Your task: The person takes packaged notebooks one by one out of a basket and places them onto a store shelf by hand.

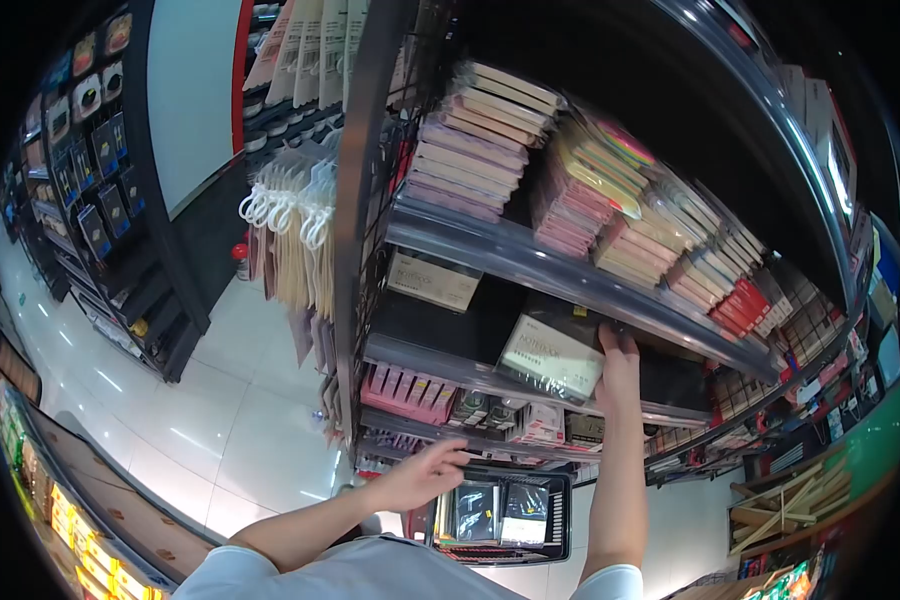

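Observation:
A plastic-wrapped notebook pack [550,352], dark with a pale label reading NOTEBOOK, is tilted at the front of the middle shelf. My right hand [618,365] grips its right edge, fingers over the top corner. My left hand [430,475] hangs in the air over the left side of a black basket [566,520], holding nothing, its fingers apart. Inside the basket lie dark wrapped notebooks [477,512]. Another labelled notebook pack [433,280] lies further left on the same shelf.
Stacks of pastel notebooks [467,165] fill the shelf above. Below are pink boxed goods [407,392]. White hooks with hanging packs [315,228] stick out left of the shelf post. Wooden sticks [785,508] lie in a bin at right. Tiled floor [210,440] shows at left.

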`<action>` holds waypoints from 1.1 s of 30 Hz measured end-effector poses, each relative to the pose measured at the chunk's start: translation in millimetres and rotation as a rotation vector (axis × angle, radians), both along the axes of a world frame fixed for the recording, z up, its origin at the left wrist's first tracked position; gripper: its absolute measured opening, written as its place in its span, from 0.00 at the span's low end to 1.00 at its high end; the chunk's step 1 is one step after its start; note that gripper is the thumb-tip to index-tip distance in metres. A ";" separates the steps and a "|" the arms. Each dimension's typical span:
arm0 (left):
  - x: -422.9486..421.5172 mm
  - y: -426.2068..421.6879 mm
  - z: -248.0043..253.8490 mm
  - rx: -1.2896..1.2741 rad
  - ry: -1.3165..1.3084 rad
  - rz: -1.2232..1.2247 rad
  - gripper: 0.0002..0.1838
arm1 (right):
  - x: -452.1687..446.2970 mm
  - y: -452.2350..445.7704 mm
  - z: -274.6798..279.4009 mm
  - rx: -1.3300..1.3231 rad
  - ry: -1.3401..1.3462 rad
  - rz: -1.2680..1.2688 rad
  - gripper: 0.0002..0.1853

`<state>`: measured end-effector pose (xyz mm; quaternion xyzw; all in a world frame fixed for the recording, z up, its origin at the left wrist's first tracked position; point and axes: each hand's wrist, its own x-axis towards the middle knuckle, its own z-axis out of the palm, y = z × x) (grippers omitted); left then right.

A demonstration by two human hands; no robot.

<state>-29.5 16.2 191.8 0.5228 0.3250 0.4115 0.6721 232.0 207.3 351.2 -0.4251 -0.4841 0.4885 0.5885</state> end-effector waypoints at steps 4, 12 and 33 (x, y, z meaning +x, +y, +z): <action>-16.4 -12.3 -43.6 -0.008 0.094 -0.093 0.29 | 3.5 73.7 -25.5 0.033 -0.013 0.007 0.26; -46.6 -31.7 -76.5 0.018 0.214 -0.099 0.24 | -20.2 193.3 -67.0 0.212 -0.037 0.191 0.20; -41.8 -39.6 -114.5 -0.084 0.259 -0.122 0.24 | -67.5 163.4 -41.0 0.800 -1.281 -0.367 0.18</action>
